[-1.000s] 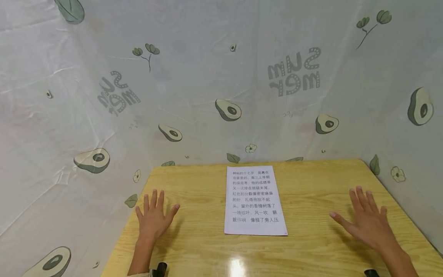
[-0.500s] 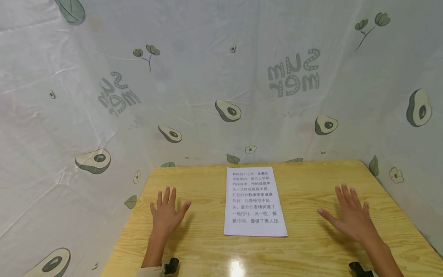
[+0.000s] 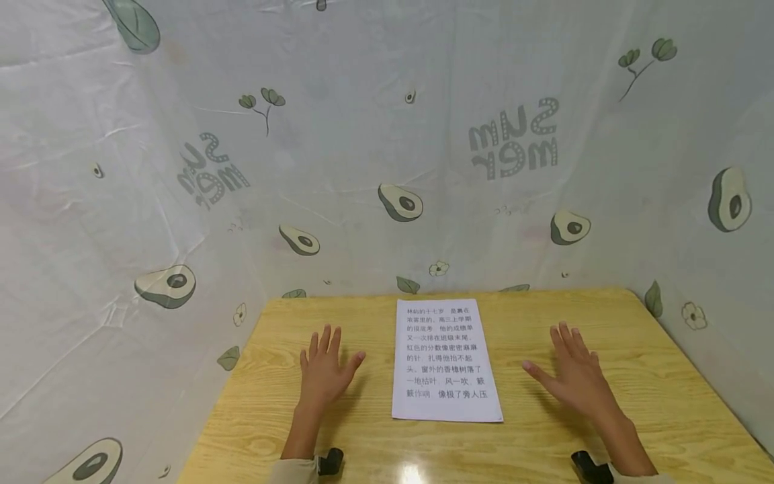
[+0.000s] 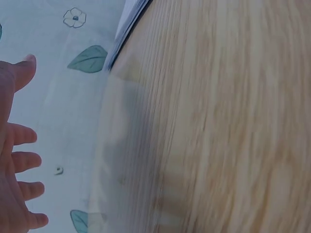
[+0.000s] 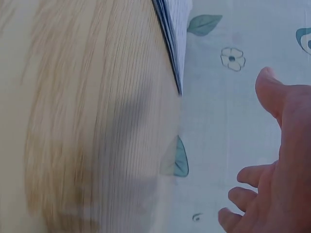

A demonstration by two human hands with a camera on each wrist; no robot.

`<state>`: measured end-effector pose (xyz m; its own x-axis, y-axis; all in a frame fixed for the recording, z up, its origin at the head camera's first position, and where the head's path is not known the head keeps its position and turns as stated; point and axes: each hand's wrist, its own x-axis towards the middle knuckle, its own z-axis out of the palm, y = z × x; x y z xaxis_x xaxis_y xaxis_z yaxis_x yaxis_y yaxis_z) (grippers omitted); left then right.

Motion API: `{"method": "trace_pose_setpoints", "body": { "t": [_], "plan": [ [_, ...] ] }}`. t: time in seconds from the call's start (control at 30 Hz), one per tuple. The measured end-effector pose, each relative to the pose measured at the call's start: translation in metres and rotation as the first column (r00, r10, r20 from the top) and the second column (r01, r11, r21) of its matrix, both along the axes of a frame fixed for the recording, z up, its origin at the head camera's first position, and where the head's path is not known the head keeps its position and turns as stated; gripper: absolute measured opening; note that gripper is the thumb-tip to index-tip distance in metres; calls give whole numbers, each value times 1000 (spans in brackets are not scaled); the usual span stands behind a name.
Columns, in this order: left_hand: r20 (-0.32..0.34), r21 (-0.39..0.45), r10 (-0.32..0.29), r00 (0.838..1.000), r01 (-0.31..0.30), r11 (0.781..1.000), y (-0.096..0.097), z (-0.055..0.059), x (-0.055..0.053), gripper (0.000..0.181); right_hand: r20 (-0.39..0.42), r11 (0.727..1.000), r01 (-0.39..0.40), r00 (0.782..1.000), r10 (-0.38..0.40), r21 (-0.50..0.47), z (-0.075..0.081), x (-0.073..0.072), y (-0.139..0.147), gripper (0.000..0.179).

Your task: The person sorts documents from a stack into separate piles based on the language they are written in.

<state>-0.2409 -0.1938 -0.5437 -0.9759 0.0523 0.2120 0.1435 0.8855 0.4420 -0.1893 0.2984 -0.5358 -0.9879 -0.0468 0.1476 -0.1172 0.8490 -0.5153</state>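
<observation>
A stack of printed paper (image 3: 444, 363) lies on the wooden table, its top sheet covered in lines of Chinese characters. To its left, my left hand (image 3: 326, 373) hovers with spread fingers and holds nothing. My right hand (image 3: 577, 380) is on the other side, thumb pointing toward the paper, also holding nothing. Both hands are apart from the sheets and cast shadows on the wood. In the left wrist view the stack's edge (image 4: 129, 31) shows at the top; the right wrist view has the layered edge of the stack (image 5: 170, 48) too.
The yellow wood-grain table (image 3: 260, 403) reaches back to a pale curtain (image 3: 338, 148) printed with avocados, leaves and flowers. This curtain also hangs along the left and right sides. A black wrist device (image 3: 330, 462) sits at the left cuff, another black device (image 3: 589, 466) at the right.
Both hands have moved inward over the table, the left one rightward and the right one leftward, closer to the paper. The paper has stayed put; the head view has tilted slightly.
</observation>
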Motion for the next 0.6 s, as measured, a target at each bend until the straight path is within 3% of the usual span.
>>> {"method": "trace_pose_setpoints", "body": {
  "t": [0.27,0.6],
  "plan": [
    [-18,94,-54,998,55,994,23,-8,-5,84,30,998,8,1000,-6,-65,-2,-4,-20,107],
    [-24,290,-83,996,86,953,47,-18,-12,76,14,990,12,1000,-10,-139,-12,-12,-38,101]
  ]
}}
